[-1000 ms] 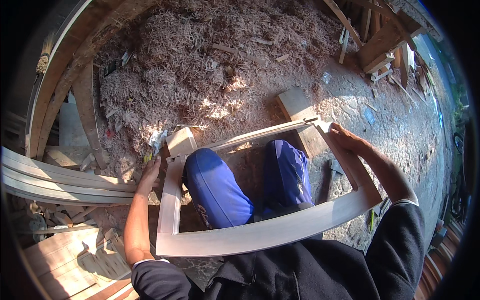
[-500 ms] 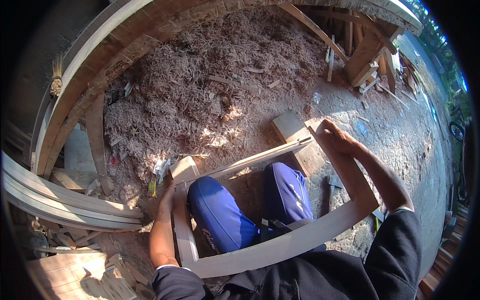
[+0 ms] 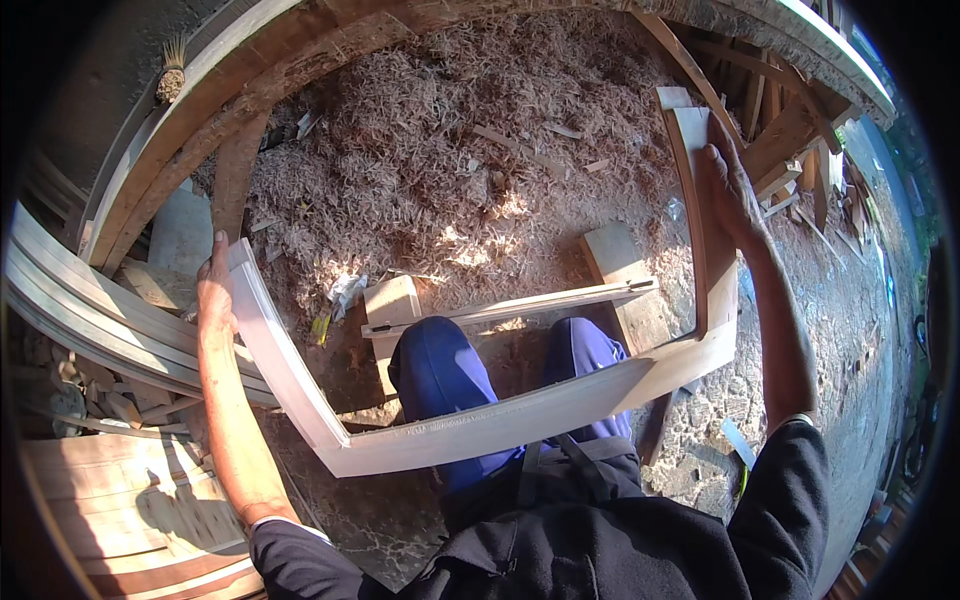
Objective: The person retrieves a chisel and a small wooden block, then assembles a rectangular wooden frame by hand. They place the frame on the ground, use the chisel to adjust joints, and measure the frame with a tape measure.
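Observation:
I hold up a three-sided pale wooden frame [image 3: 520, 418] above my lap, its open side facing away from me. My left hand [image 3: 214, 292] is closed round the far end of its left side piece, thumb up along the wood. My right hand [image 3: 733, 190] grips the outer face of the right side piece near its far end; some fingers are hidden behind the wood. Apart from the frame, a narrow wooden rail [image 3: 540, 303] lies beyond my knees. It rests across a left wood block [image 3: 393, 296] and a right wood block [image 3: 614, 252].
A heap of wood shavings [image 3: 400, 170] covers the ground ahead. A big curved timber [image 3: 200, 140] arches over the far left. Curved wooden strips [image 3: 110, 335] are stacked at left, above sunlit boards [image 3: 120, 500]. A dark tool handle [image 3: 656, 425] and a flat bluish piece [image 3: 738, 442] lie right.
The frame has been lifted and its side pieces have come apart from the rail, which stays on the blocks. My hands have spread apart and moved farther from me.

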The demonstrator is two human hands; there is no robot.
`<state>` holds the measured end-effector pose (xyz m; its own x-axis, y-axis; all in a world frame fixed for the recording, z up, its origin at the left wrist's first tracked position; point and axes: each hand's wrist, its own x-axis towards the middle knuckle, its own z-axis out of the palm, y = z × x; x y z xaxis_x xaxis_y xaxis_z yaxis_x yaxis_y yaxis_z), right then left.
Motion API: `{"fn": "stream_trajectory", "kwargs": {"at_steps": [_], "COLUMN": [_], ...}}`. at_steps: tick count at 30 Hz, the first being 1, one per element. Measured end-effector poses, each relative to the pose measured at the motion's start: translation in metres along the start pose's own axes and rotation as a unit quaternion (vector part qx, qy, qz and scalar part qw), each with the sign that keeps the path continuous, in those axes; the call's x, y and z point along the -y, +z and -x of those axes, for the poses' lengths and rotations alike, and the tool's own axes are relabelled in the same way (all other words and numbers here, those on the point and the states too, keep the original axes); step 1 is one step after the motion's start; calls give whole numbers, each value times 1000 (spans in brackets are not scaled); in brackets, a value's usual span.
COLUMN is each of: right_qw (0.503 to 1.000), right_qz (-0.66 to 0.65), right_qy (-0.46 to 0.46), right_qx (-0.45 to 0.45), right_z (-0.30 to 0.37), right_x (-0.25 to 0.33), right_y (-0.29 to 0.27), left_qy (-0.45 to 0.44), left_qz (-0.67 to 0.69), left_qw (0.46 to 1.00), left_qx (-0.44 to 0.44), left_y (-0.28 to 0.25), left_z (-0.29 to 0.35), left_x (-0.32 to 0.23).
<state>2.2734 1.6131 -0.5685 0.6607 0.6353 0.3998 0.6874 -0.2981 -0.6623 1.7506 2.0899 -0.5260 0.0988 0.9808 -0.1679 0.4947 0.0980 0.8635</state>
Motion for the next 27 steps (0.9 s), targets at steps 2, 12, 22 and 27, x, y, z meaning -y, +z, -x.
{"fn": "stream_trajectory", "kwargs": {"at_steps": [2, 12, 22, 27], "right_qw": [998, 848, 702, 630], "right_qz": [-3, -459, -533, -530], "right_qy": [-11, 239, 466, 537], "right_qx": [-61, -113, 80, 186], "right_z": [-20, -5, 173, 206], "right_x": [6, -21, -183, -255], "right_y": [0, -11, 97, 139], "left_qy": [86, 148, 233, 247], "left_qz": [71, 64, 133, 137], "left_qw": [994, 984, 953, 947], "left_qx": [0, -82, -137, -153], "left_y": [-9, -43, -76, -74], "left_z": [-1, 16, 41, 54], "left_x": [-31, -64, -65, -66]}}
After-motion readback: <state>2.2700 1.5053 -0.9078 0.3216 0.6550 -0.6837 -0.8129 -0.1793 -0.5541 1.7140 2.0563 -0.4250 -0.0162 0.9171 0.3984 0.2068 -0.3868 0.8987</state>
